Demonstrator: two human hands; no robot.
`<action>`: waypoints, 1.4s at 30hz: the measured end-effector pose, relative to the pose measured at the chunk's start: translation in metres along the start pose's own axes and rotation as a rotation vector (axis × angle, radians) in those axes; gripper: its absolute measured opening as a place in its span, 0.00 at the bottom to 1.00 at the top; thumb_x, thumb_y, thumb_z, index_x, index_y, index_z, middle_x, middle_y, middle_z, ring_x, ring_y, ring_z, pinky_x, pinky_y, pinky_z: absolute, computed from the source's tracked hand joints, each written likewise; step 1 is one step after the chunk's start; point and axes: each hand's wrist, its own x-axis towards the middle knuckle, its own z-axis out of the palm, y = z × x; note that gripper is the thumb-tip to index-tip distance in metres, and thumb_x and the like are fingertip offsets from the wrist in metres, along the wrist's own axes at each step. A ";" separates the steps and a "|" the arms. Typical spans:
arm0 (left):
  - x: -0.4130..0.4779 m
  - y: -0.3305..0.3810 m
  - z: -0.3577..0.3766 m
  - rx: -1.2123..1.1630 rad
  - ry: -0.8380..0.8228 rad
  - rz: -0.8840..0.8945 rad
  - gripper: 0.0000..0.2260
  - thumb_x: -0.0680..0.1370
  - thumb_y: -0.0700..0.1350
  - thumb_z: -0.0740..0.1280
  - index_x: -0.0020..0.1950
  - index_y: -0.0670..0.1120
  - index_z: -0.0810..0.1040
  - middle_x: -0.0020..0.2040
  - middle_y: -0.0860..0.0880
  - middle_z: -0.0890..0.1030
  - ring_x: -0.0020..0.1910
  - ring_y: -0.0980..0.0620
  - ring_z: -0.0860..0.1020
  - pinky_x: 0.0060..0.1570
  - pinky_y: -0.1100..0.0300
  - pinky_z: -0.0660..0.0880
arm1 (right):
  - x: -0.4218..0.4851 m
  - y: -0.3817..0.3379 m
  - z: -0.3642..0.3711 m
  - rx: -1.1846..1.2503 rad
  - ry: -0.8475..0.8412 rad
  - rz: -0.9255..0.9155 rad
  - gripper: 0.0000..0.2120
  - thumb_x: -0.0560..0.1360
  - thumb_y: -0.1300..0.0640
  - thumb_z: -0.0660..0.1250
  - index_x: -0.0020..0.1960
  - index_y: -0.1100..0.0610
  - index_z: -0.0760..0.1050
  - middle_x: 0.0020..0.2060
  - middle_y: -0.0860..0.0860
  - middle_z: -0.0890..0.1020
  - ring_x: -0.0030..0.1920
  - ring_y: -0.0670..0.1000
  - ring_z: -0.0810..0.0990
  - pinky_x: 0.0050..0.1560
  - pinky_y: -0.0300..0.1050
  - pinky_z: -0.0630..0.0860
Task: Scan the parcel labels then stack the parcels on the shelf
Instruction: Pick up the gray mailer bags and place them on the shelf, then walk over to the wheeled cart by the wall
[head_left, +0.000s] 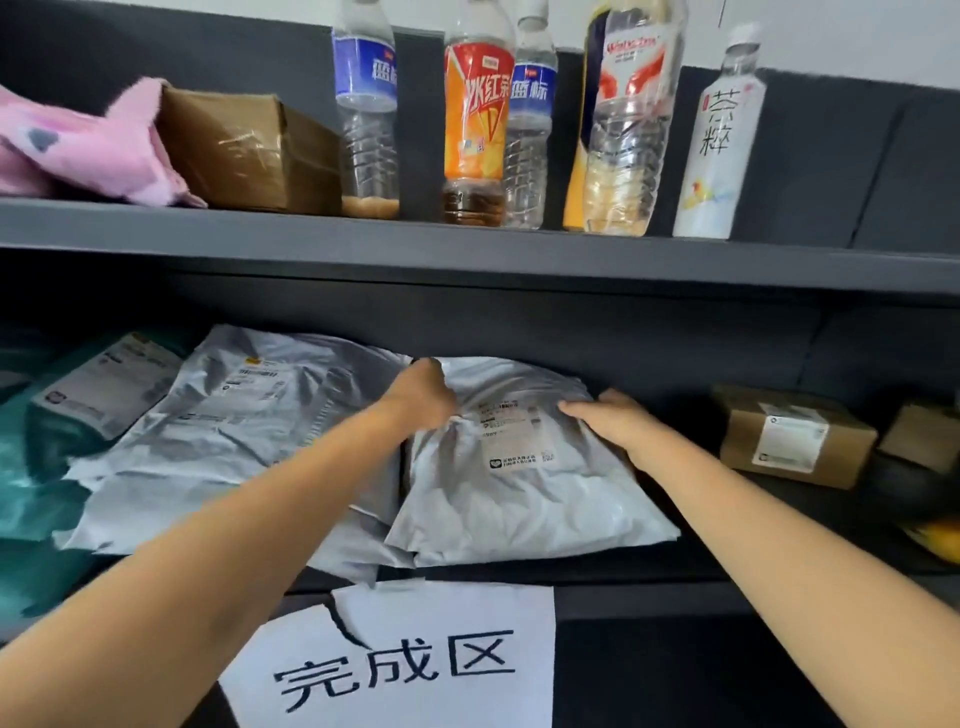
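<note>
Head view. Item: grey parcel (524, 483), a soft plastic mailer bag, pale silver-grey, heavily creased and puffed in the middle. A white printed label (511, 431) lies on its upper face, with small dark text and a dark logo at the lower left corner; the print is too small to read. Location: lower shelf (597, 571), near the front edge, its left side overlapping a second grey mailer (234, 441).

Left hand (423, 397): fingers curled into the bag's upper left part, pinching a fold of plastic just beside the label. Right hand (608, 415): laid flat on the bag's right upper part, fingers stretched toward the label, pressing and not clasping anything.

Second grey mailer: larger, flatter, same silver-grey, with its own white label, lying to the left. Further left, a teal bag (31, 467) with a white label.

Right of the held parcel, well apart: a small cardboard box (795, 441) with a white label, and another brown box at the picture's edge.

Front of shelf: a white paper sign (415, 665), torn at its top, with three large handwritten characters.

Upper shelf (467, 249): pink cloth (93, 145), brown taped box (244, 150), a row of upright plastic bottles (472, 119).
</note>
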 end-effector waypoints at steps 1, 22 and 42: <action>-0.004 0.001 -0.013 0.006 0.005 0.044 0.06 0.76 0.34 0.60 0.40 0.37 0.75 0.46 0.37 0.79 0.50 0.41 0.78 0.48 0.53 0.71 | -0.011 -0.007 -0.001 -0.060 0.035 -0.048 0.33 0.72 0.48 0.71 0.71 0.62 0.66 0.68 0.57 0.73 0.65 0.57 0.74 0.58 0.40 0.69; -0.324 -0.208 -0.157 0.272 -0.078 0.223 0.14 0.82 0.41 0.55 0.67 0.40 0.66 0.58 0.37 0.76 0.54 0.39 0.76 0.51 0.49 0.73 | -0.367 -0.056 0.141 -0.651 -0.109 -0.368 0.16 0.76 0.58 0.65 0.61 0.61 0.76 0.57 0.58 0.80 0.53 0.57 0.80 0.54 0.45 0.75; -0.648 -0.512 -0.422 0.338 0.063 -0.281 0.20 0.80 0.42 0.56 0.73 0.46 0.63 0.69 0.42 0.72 0.65 0.42 0.73 0.59 0.53 0.72 | -0.669 -0.214 0.496 -0.671 -0.542 -0.782 0.20 0.77 0.51 0.63 0.68 0.57 0.71 0.62 0.53 0.76 0.61 0.53 0.75 0.57 0.44 0.71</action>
